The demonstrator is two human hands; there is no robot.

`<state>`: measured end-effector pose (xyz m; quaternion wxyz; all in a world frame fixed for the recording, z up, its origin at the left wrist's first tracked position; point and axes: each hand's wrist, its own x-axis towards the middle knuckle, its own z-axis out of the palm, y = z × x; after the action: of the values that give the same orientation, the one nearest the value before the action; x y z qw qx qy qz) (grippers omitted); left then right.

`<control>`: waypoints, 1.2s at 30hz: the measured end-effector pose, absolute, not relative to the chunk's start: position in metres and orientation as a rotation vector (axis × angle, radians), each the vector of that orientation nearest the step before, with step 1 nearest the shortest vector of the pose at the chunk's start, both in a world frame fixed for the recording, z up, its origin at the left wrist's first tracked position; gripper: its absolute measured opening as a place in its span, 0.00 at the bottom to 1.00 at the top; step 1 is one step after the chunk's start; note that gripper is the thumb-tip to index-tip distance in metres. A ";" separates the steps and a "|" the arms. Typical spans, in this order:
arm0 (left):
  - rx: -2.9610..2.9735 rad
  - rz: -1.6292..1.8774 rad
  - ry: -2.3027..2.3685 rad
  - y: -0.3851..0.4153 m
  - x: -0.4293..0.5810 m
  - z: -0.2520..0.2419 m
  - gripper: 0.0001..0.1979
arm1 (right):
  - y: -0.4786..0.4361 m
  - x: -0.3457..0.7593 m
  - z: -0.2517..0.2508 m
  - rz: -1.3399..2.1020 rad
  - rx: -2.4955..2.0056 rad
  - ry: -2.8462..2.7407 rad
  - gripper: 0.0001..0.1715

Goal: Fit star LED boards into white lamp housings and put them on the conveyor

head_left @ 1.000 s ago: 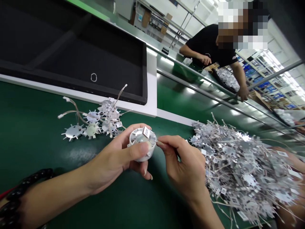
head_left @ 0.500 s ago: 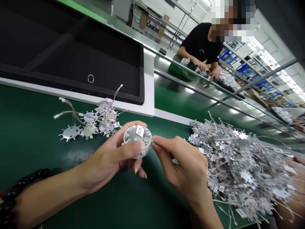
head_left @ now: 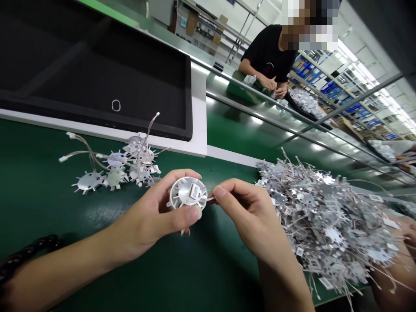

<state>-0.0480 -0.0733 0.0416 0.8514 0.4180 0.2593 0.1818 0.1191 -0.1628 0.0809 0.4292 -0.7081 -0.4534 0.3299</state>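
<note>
A round white housing (head_left: 171,203) with a silver spoked disc (head_left: 183,190) inside it is held in my left hand (head_left: 159,212), thumb on its near rim and fingers behind. A small white label sits on the disc. My right hand (head_left: 247,212) pinches a thin pale wire (head_left: 210,199) that comes out at the housing's right edge. To the left lie several silver discs (head_left: 89,181) with wires and white connectors. A large heap of similar wired discs (head_left: 325,216) is at the right, beyond my right hand.
A black tray (head_left: 146,86) on a white board (head_left: 199,108) fills the upper left, with a small pale ring (head_left: 116,105) in it. Metal rails cross behind the green table (head_left: 146,277). Across them a person in a black shirt (head_left: 268,50) handles small parts. Another person's arm is at the right edge.
My left thumb has moved down to the rim, baring more of the disc. The housing now faces the camera more fully. My right hand has shifted slightly, still pinching at the right side.
</note>
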 end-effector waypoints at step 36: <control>0.731 0.252 0.408 -0.064 -0.049 0.036 0.18 | -0.168 0.118 0.075 -0.120 -1.730 -1.946 0.11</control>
<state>-0.0488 -0.0637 0.0357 0.9059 0.3540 0.1977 0.1222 0.1183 -0.1676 0.0749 0.2643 -0.6403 -0.7199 -0.0442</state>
